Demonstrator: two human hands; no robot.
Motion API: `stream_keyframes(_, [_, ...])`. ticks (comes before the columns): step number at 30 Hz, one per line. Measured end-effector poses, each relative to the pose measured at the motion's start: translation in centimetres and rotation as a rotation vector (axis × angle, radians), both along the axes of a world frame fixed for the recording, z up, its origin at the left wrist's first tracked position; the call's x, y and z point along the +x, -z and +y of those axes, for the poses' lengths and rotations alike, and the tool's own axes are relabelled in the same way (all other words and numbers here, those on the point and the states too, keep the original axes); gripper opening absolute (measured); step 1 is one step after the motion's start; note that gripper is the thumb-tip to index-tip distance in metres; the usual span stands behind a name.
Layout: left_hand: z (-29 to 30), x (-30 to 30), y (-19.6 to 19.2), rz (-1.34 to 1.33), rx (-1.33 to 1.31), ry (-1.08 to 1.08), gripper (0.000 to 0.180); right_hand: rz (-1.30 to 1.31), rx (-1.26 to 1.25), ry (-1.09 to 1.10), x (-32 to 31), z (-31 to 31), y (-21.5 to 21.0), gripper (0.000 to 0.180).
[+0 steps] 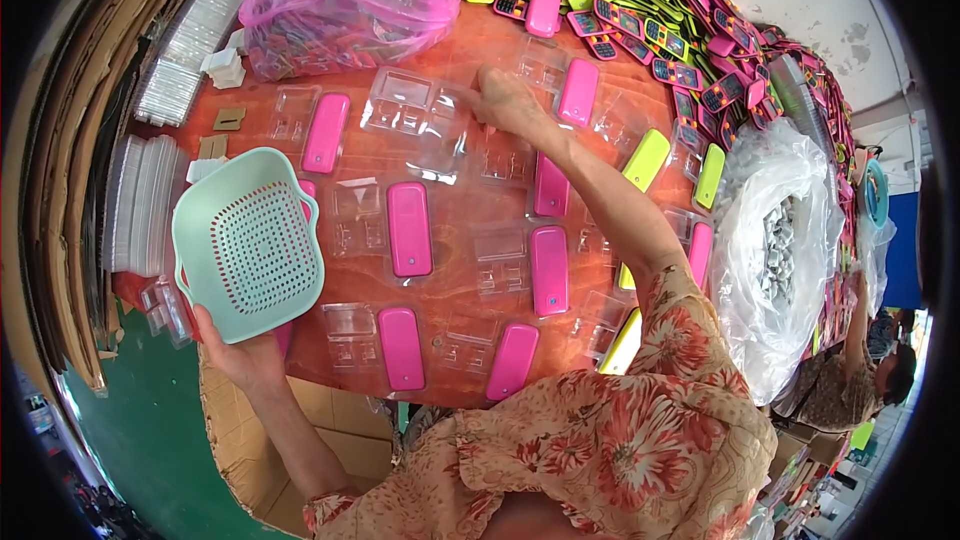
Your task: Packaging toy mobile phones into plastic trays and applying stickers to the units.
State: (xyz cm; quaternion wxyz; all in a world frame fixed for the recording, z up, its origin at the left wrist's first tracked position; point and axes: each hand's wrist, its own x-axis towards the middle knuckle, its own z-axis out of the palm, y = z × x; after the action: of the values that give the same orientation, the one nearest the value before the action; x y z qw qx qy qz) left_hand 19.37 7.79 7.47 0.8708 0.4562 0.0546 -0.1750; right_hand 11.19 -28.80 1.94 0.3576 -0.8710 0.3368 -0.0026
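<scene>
Mint-green basket point(248, 243) was gripped at its lower rim by the left hand point(237, 353); a clear blister tray point(418, 110) on the table point(450, 40) was pinched by the right hand point(508, 100). Most trays appeared loaded with pink toy phones point(409, 228); several remained unfilled.

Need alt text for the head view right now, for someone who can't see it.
Over a wooden table laid with clear blister trays, many holding pink toy phones, the right hand reaches to an empty clear tray at the far side. The left hand holds up a mint-green perforated basket at the table's left edge.
</scene>
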Motion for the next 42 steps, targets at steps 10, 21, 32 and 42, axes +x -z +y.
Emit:
stream_keyframes(10, [0.3,0.1,-0.2,0.008,-0.013,-0.020,0.043,-0.388,-0.843,0.043,1.8,-5.7,-3.5,0.009])
stream_keyframes(21, [-0.8,0.2,-1.8,0.037,0.050,-0.095,0.044,-0.172,-0.616,-0.320,7.3,-13.2,-7.4,0.025])
stream_keyframes(32, [-0.7,-0.2,-0.9,0.069,-0.032,0.024,0.044,-0.202,-0.199,0.135,-0.8,-15.2,-3.8,0.034])
stream_keyframes(42, [0.7,-0.6,-0.8,0.073,-0.150,0.115,0.045,-0.379,0.468,0.206,-0.8,5.2,-2.2,0.040])
